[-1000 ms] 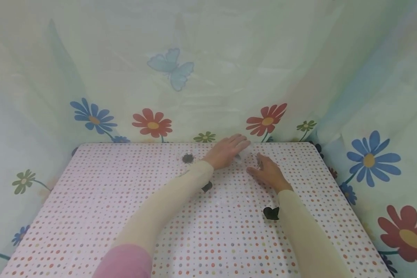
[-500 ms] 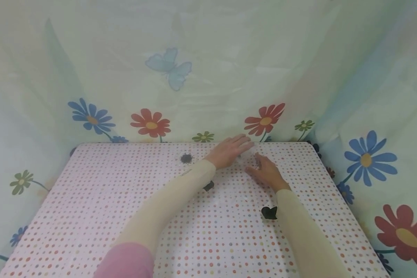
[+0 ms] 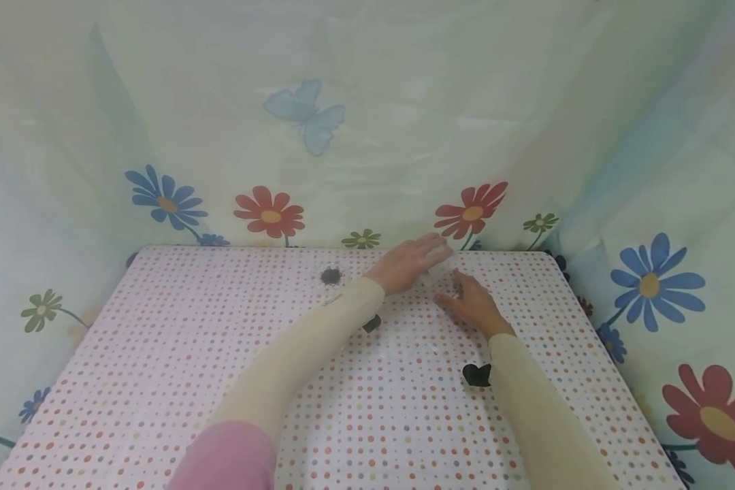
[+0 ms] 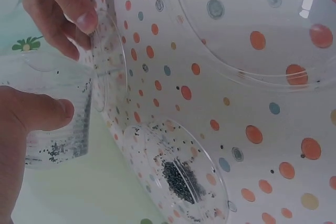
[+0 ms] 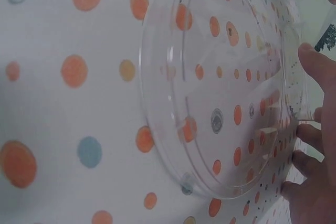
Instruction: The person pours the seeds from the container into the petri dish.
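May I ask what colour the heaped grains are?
The heaped grains look black, best in the left wrist view.

A clear cup [image 4: 63,82] fills the left part of the left wrist view, gripped by the left hand [image 3: 406,265], whose thumb presses along its side. Black grains [image 4: 55,151] cling inside it, thick toward its lower right edge; its exact tilt is hard to tell. A small clear dish [image 5: 295,72] rests on the dotted surface at the right edge of the right wrist view, held at the rim by the right hand [image 3: 473,304]. A few dark specks dot it.
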Tool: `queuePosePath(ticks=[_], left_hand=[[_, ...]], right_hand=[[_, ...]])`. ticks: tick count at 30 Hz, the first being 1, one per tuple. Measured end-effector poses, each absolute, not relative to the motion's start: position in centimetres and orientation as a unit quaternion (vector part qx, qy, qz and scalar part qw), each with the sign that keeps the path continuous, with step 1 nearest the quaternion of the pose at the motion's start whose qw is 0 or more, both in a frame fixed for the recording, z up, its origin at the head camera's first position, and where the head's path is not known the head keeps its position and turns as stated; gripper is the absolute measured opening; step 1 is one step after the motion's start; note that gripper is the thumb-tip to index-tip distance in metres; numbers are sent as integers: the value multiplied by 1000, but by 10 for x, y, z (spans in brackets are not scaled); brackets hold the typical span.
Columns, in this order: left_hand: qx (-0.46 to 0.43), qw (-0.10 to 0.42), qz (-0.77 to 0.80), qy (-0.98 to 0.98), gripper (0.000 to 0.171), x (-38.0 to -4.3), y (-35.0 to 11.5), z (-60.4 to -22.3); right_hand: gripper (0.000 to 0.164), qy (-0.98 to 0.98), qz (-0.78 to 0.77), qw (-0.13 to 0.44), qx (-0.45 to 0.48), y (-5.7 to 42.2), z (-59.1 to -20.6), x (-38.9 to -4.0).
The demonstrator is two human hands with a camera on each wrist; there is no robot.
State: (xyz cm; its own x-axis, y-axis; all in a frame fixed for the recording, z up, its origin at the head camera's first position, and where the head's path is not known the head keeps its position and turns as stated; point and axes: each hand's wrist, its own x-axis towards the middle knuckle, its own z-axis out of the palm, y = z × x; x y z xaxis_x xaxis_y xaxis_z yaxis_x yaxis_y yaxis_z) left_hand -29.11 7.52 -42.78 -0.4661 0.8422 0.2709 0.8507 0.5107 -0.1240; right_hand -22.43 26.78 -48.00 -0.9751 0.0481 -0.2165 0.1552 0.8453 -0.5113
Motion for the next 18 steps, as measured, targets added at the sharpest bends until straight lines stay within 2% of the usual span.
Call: queuePosePath(ticks=[7,18], left_hand=[[-506,142,14,-850,68,-289,80,-427],[-530,167,48,-830,62,-287,85,-425]], right_hand=[[91,954,-280,95,57,268,-482,-223],[90,959,-267,77,51,269,-483,-225]])
